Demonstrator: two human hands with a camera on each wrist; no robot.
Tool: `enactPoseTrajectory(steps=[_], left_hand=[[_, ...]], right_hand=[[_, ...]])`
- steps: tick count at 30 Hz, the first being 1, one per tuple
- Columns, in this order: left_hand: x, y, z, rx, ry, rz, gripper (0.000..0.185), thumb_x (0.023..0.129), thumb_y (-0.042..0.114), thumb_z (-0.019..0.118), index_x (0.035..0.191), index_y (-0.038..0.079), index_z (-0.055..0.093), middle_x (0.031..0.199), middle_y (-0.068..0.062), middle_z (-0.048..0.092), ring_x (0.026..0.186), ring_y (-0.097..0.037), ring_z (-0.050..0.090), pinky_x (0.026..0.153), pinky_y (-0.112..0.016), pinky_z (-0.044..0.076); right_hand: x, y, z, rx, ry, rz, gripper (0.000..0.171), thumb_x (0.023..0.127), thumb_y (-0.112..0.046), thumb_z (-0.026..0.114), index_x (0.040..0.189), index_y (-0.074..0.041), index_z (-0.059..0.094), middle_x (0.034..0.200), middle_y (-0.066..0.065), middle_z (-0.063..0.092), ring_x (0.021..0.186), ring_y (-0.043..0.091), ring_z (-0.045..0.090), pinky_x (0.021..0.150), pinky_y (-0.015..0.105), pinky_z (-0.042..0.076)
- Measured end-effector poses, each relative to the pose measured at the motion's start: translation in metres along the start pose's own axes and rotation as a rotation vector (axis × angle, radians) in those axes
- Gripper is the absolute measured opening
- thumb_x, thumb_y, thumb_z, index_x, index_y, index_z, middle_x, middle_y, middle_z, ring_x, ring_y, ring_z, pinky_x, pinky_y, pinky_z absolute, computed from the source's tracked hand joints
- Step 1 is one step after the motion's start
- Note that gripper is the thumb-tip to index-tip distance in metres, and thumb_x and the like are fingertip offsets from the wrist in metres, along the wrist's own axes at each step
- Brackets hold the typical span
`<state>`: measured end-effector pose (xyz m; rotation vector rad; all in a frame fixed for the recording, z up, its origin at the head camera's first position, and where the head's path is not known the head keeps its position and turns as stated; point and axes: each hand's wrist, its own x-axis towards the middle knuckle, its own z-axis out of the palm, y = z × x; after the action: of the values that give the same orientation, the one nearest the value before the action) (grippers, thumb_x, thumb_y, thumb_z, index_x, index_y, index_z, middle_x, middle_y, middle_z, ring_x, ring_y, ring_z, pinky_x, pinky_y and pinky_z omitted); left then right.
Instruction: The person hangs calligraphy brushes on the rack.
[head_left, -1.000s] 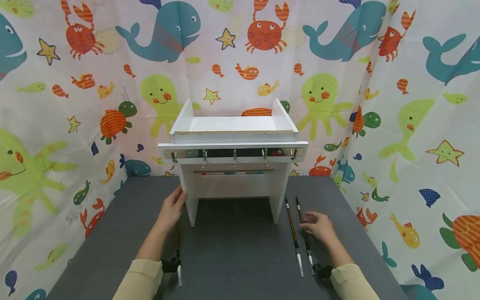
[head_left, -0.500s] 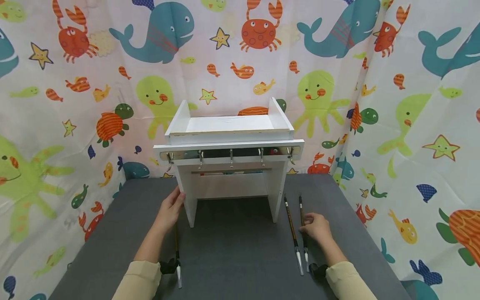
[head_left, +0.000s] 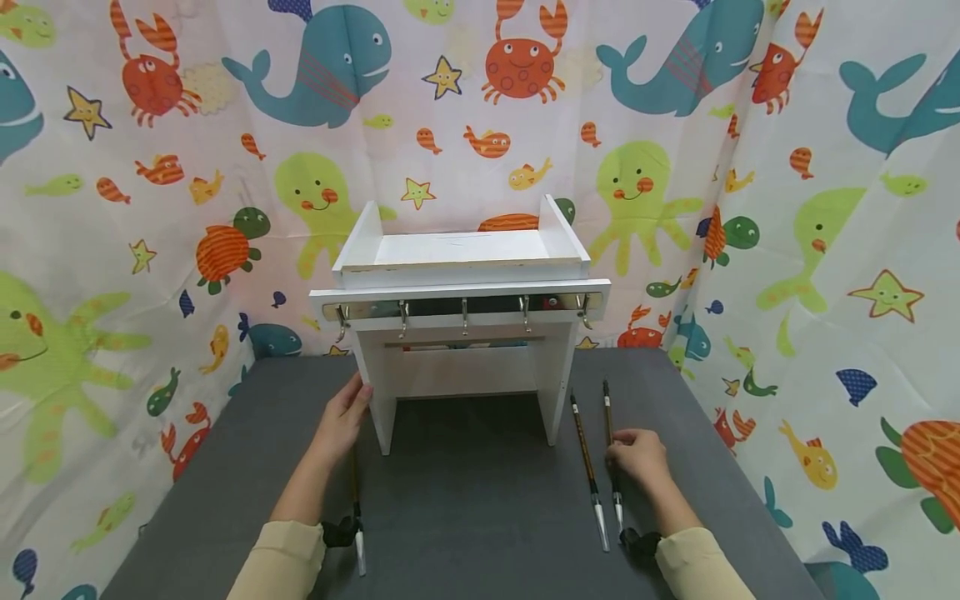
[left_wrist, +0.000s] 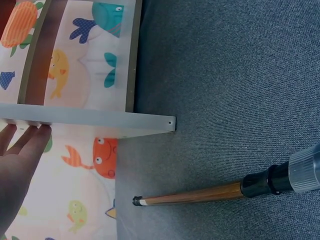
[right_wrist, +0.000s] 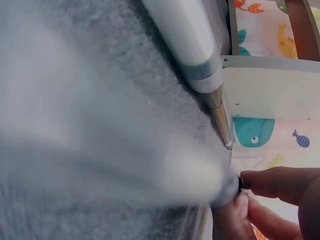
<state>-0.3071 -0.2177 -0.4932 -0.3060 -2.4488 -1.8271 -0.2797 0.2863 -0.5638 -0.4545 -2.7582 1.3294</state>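
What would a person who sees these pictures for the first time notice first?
The eye goes first to the bright sea-animal curtain with whales, crabs and octopuses, hanging behind and beside the dark grey felt table. In the middle of the table stands a white wooden rack with metal hooks, and the left hand rests against its left leg. To the right, the right hand pinches one of two long calligraphy brushes.
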Motion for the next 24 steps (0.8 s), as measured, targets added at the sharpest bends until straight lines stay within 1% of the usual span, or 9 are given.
enactPoseTrajectory(steps=[3, 5, 6, 10, 12, 14, 18, 21, 24], left_hand=[[0.0, 0.0, 0.0, -0.004, 0.001, 0.002, 0.063, 0.108, 0.041, 0.041, 0.162, 0.013, 0.023, 0.165, -0.018, 0.026, 0.149, -0.041, 0.03, 0.116, -0.058, 0.033], [-0.003, 0.009, 0.0, -0.011, -0.004, -0.014, 0.061, 0.109, 0.037, 0.04, 0.161, 0.011, 0.023, 0.165, -0.019, 0.026, 0.149, -0.042, 0.03, 0.116, -0.058, 0.033], [-0.004, 0.012, 0.0, -0.018, -0.008, -0.022, 0.061, 0.11, 0.036, 0.04, 0.161, 0.01, 0.022, 0.165, -0.02, 0.025, 0.149, -0.042, 0.029, 0.116, -0.058, 0.033], [-0.005, 0.015, -0.001, -0.015, -0.011, -0.036, 0.061, 0.109, 0.035, 0.041, 0.161, 0.01, 0.023, 0.164, -0.02, 0.026, 0.149, -0.042, 0.03, 0.116, -0.057, 0.034], [-0.002, 0.005, -0.001, -0.013, -0.008, -0.022, 0.062, 0.108, 0.039, 0.041, 0.161, 0.012, 0.023, 0.165, -0.018, 0.027, 0.149, -0.041, 0.031, 0.116, -0.057, 0.034], [-0.001, 0.001, -0.002, -0.005, -0.003, -0.013, 0.063, 0.108, 0.042, 0.042, 0.161, 0.013, 0.025, 0.164, -0.018, 0.029, 0.149, -0.041, 0.032, 0.115, -0.056, 0.035], [0.0, 0.001, -0.001, 0.0, 0.002, -0.009, 0.066, 0.107, 0.046, 0.043, 0.161, 0.012, 0.025, 0.164, -0.018, 0.029, 0.149, -0.04, 0.032, 0.115, -0.055, 0.035], [0.0, 0.002, -0.001, 0.006, 0.005, -0.017, 0.067, 0.106, 0.046, 0.043, 0.161, 0.012, 0.025, 0.164, -0.018, 0.029, 0.148, -0.04, 0.032, 0.115, -0.055, 0.035], [0.0, 0.001, -0.001, 0.01, 0.005, -0.026, 0.067, 0.106, 0.047, 0.043, 0.161, 0.012, 0.025, 0.164, -0.018, 0.029, 0.149, -0.04, 0.032, 0.115, -0.055, 0.035]], right_hand=[[0.0, -0.003, 0.0, 0.088, -0.004, 0.013, 0.039, 0.086, -0.005, 0.065, 0.122, 0.008, 0.065, 0.108, 0.025, 0.07, 0.073, 0.021, 0.072, 0.063, 0.035, 0.06], [-0.001, -0.006, -0.001, 0.132, -0.005, 0.015, 0.04, 0.087, -0.002, 0.064, 0.125, 0.009, 0.062, 0.11, 0.026, 0.068, 0.068, 0.019, 0.072, 0.061, 0.033, 0.06], [-0.002, -0.008, -0.002, 0.148, -0.001, 0.012, 0.039, 0.088, -0.001, 0.063, 0.125, 0.01, 0.061, 0.111, 0.027, 0.067, 0.068, 0.019, 0.072, 0.061, 0.033, 0.06], [-0.005, -0.017, -0.006, 0.218, 0.011, -0.012, 0.038, 0.094, 0.001, 0.06, 0.129, 0.013, 0.054, 0.112, 0.03, 0.069, 0.079, 0.027, 0.075, 0.066, 0.036, 0.063], [-0.006, -0.022, -0.007, 0.256, 0.023, -0.029, 0.037, 0.096, 0.002, 0.059, 0.131, 0.013, 0.052, 0.11, 0.03, 0.07, 0.086, 0.031, 0.076, 0.069, 0.037, 0.064], [-0.008, -0.027, -0.009, 0.282, 0.034, -0.048, 0.039, 0.098, 0.001, 0.058, 0.134, 0.012, 0.051, 0.11, 0.029, 0.072, 0.09, 0.032, 0.076, 0.072, 0.038, 0.064], [-0.012, -0.04, -0.013, 0.288, 0.06, -0.079, 0.037, 0.099, -0.001, 0.059, 0.133, 0.011, 0.056, 0.109, 0.026, 0.073, 0.091, 0.029, 0.076, 0.073, 0.034, 0.064], [-0.017, -0.051, -0.015, 0.301, 0.072, -0.102, 0.033, 0.1, -0.003, 0.06, 0.13, 0.01, 0.06, 0.107, 0.025, 0.074, 0.093, 0.031, 0.076, 0.074, 0.035, 0.063], [-0.023, -0.06, -0.018, 0.306, 0.09, -0.144, 0.03, 0.1, -0.007, 0.061, 0.126, 0.009, 0.063, 0.105, 0.024, 0.075, 0.094, 0.033, 0.076, 0.073, 0.033, 0.063]])
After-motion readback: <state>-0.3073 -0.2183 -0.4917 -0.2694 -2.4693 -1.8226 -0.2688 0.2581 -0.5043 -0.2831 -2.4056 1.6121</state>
